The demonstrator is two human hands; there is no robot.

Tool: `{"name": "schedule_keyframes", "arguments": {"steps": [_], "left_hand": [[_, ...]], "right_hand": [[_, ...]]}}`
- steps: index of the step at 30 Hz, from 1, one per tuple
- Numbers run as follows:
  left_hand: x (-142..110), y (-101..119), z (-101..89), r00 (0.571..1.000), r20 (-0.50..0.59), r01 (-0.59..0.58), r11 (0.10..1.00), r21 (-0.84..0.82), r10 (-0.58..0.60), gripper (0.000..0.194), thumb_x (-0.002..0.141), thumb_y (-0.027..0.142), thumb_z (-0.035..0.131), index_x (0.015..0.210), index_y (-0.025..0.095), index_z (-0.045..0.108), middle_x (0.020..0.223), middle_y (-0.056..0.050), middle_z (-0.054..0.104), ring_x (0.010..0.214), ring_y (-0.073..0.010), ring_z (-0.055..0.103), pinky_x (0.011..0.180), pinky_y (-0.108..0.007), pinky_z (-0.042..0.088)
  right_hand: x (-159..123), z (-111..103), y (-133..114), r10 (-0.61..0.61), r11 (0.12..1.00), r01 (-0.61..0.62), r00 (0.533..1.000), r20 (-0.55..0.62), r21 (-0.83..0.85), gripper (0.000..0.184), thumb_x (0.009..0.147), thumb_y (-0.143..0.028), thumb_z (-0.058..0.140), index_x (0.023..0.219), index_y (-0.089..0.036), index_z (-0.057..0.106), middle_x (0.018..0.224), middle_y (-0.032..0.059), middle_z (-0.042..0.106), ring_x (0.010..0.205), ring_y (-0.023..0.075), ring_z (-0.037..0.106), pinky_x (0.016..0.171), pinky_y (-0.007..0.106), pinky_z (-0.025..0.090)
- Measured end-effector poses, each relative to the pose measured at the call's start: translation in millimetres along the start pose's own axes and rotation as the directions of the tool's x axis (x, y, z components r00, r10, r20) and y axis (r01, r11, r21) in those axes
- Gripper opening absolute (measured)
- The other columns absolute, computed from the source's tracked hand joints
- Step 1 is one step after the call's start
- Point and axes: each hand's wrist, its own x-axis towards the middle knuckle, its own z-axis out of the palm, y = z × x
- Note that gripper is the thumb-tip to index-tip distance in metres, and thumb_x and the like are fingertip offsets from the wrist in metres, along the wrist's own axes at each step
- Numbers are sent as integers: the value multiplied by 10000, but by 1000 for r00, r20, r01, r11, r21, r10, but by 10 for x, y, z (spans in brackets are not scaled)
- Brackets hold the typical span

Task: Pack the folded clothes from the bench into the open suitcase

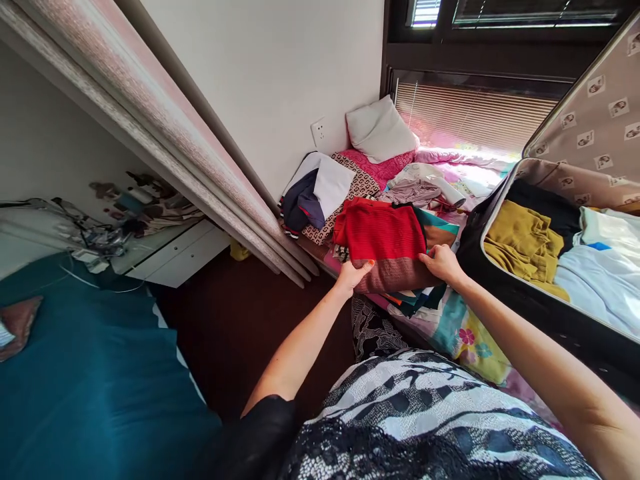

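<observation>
A folded red and brown knit sweater lies across a pile of clothes in front of me. My left hand pinches its near left corner, thumb on top and the other fingers hidden beneath. At the near right edge my right hand is closed on the same sweater, with the fingers curled. Under and beside it shows a garment with teal, orange and white patches. To the left lie a navy and white garment and a brown patterned cloth.
An open suitcase stands at the right, holding a mustard garment and light blue clothing. A pale cushion leans by the wall. Curtains hang at left, beside a teal-covered bed and a white drawer cabinet.
</observation>
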Motion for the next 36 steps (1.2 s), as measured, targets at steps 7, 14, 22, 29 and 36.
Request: {"name": "schedule_keyframes", "arguments": {"steps": [7,14,22,29,36], "left_hand": [[-294,-26,92,999,-42,9,986,-166,-16,808,401,437,1117,1071,155,764,1071,-126,821,1133,-301,762,1080,-420,579],[-372,-119,-148,947,59,313,949,37,-315,780,407,590,1085,958,130,781,827,-90,789,816,-243,759,855,-381,620],[151,76,-88,972,-225,35,993,-110,-59,612,467,440,1090,884,148,752,985,-100,825,1008,-254,769,1096,-421,564],[165,355,109,958,-181,183,958,-219,-224,429,588,285,1029,904,166,766,899,-110,825,1002,-300,799,1072,-467,596],[-66,866,35,987,-61,128,959,-255,-148,382,552,161,922,889,133,745,893,-109,820,968,-300,802,1025,-446,610]], "right_hand": [[-526,-46,20,47,995,-49,998,-29,-88,367,1103,-372,380,1305,-172,612,1109,172,746,943,289,710,786,335,477],[-694,60,180,13,945,8,998,63,-327,449,1013,-91,291,1349,-81,589,1225,261,682,1080,358,687,911,421,503],[45,26,-48,-4,994,9,999,-42,108,600,1042,-384,516,1496,3,446,1373,302,633,1285,393,631,1117,461,481],[286,10,-363,204,771,-211,976,81,601,263,895,-355,718,1030,-140,652,1067,193,739,1138,332,703,924,384,588],[-107,-360,-365,50,401,-170,985,164,900,244,788,-231,679,1005,-212,568,914,53,748,766,185,709,698,271,577]]}}
